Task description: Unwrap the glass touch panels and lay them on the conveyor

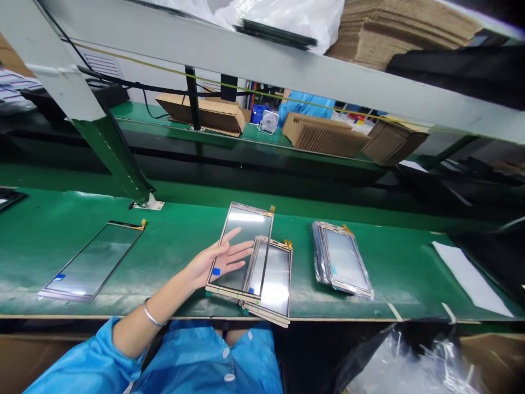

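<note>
My left hand [223, 259] is at the left edge of a clear touch panel [241, 251] with a dark border, a blue tab and an orange flex tail. The fingers lie spread under the glass and show through it, and the thumb seems to rest over its edge. Partly beneath this tilted panel is a small stack of similar touch panels [279, 279], overhanging the front edge of the green table [164, 246]. My right hand is out of view.
Another touch panel [96, 262] lies flat at left. To the right sits a stack of plastic-wrapped panels [344, 257], then a white sheet [471, 279]. A shelf post [110, 148] stands behind; a plastic bag [410, 361] is below the table. Someone in blue [307, 104] is across.
</note>
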A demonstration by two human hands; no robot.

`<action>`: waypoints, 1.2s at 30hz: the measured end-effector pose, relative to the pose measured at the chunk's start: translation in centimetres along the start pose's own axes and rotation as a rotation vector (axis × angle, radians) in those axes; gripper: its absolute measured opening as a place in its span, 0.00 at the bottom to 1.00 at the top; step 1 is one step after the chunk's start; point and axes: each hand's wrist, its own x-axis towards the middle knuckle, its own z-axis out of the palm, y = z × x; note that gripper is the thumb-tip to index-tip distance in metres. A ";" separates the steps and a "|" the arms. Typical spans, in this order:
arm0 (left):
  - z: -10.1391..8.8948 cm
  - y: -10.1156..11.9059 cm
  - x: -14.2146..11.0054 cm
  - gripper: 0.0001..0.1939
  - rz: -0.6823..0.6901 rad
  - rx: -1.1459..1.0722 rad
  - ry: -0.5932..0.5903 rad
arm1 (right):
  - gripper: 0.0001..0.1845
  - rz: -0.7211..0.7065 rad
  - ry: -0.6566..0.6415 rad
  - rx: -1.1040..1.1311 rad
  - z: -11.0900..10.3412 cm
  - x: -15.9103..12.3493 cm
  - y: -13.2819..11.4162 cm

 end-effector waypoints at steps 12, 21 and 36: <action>3.5 -1.1 -3.9 0.28 0.308 0.206 0.027 | 0.16 -0.458 -0.587 0.248 12.6 -1.7 -17.6; 3.7 -1.9 -4.8 0.28 0.415 0.304 0.083 | 0.17 -0.822 -0.390 -0.098 12.8 -1.0 -18.4; -2.0 -4.6 -2.3 0.40 0.151 -0.107 -0.116 | 0.08 -0.406 -0.560 0.981 13.4 12.4 -32.7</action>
